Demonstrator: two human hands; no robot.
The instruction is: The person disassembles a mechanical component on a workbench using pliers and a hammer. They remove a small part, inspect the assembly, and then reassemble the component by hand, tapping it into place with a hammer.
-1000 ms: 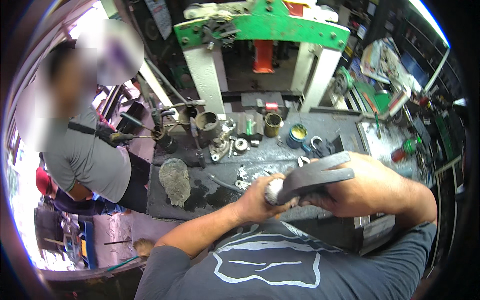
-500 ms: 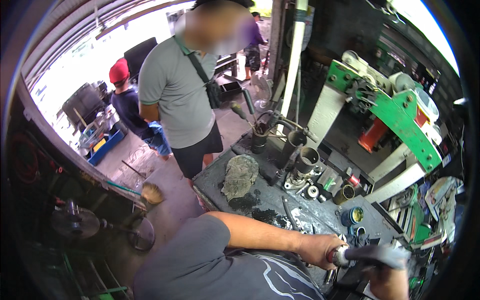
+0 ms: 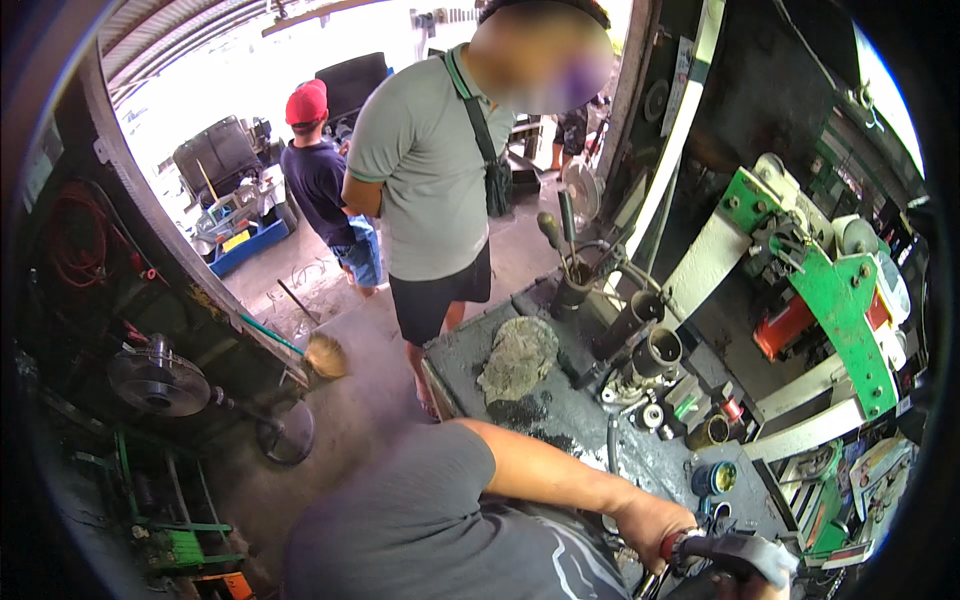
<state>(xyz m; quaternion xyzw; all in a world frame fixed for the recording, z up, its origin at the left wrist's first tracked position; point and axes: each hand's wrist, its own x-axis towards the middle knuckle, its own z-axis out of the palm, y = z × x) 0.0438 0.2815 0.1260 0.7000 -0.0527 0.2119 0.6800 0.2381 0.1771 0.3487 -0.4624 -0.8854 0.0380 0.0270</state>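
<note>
At the bench's near edge, my left hand (image 3: 650, 525) is closed round a short tool with a red collar (image 3: 672, 546); its lower part is hidden. Right beside it, a dark hammer-like tool (image 3: 735, 551) with a pale grey end lies across the view. Under that tool, at the lower rim, only a little of my right hand (image 3: 752, 588) shows, closed on it, fingers mostly covered. A blue tin (image 3: 714, 478) with yellowish contents stands just beyond my hands. A black hose (image 3: 613, 445) lies on the bench to the left of the tin.
On the dark bench (image 3: 470, 355) lie a grimy rag (image 3: 518, 358), an open metal cylinder (image 3: 657, 352), a pot of tools (image 3: 575, 290) and small parts. A green and white press frame (image 3: 850, 320) stands right. A person in a grey shirt (image 3: 430, 170) stands across the bench.
The view has swung, so the bench and people sit further right in the picture. The hammer-like tool, blurred before, is now sharper and lower, close to my left hand, which keeps its grip.
</note>
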